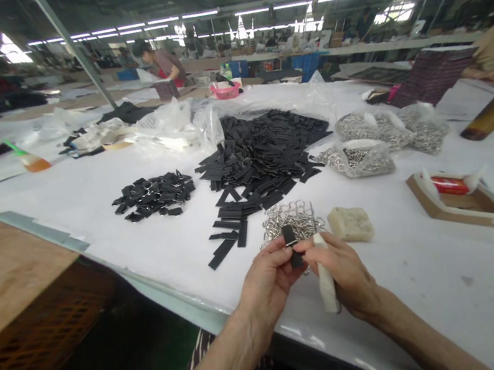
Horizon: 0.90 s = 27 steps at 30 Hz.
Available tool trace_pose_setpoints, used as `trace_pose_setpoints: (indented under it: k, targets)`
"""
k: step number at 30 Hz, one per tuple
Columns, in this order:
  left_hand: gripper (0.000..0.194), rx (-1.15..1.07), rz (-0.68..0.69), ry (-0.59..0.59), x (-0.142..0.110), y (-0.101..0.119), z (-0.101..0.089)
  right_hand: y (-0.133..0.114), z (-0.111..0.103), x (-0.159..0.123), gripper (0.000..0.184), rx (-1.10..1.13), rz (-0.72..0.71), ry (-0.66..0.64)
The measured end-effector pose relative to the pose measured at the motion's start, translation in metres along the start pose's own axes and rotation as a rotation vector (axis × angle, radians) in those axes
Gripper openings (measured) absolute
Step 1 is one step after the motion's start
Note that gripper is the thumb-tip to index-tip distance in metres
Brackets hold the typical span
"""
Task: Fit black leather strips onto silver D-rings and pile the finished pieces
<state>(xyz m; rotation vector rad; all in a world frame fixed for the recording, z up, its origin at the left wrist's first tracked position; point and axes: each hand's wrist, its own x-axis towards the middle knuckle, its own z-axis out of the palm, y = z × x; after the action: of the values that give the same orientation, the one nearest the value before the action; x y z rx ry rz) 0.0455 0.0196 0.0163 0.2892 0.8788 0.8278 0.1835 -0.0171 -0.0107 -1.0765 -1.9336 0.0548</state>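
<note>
My left hand (268, 276) pinches a short black strip (289, 236) that stands upright, with a bit of metal ring across its middle. In my right hand (343, 267) is a tool with a white handle (326, 282) and a thin metal spike pointing away from me; its exact kind is unclear. The fingertips of that hand also touch the strip. Just beyond both hands lies a pile of silver metal rings (296, 211). A yellowish wax-like block (351, 224) sits right of it. Behind spreads a large heap of flat black strips (263, 144).
Folded black pieces with rings (154, 195) lie at left. Bags of metal rings (365, 157) stand at right, near a cardboard tray (465, 215) holding a red packet. A brown bottle (491, 114) leans farther right. Other people work behind. The table's edge (171, 298) runs close to me.
</note>
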Motion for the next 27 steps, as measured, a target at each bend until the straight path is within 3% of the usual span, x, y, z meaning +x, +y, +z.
trace_pose_setpoints:
  k: [4,11,16,22,27]
  targets:
    - [0.025,-0.034,-0.029,-0.032,0.001,0.001,-0.001,-0.001,-0.004,0.001,0.019,-0.067,-0.079,-0.014]
    - [0.009,-0.053,-0.110,-0.065,0.007,0.001,-0.009,-0.004,0.000,0.002,0.018,-0.268,-0.237,-0.037]
    - [0.007,-0.053,-0.069,-0.082,0.013,-0.005,-0.015,-0.009,0.004,0.002,0.019,-0.399,-0.339,-0.066]
    - [0.008,-0.100,-0.011,0.021,0.015,-0.007,-0.014,-0.003,0.010,-0.001,0.017,-0.293,-0.304,-0.048]
    - [0.015,-0.094,-0.047,0.105,0.004,-0.007,-0.010,-0.009,0.011,0.002,0.020,-0.189,-0.121,0.035]
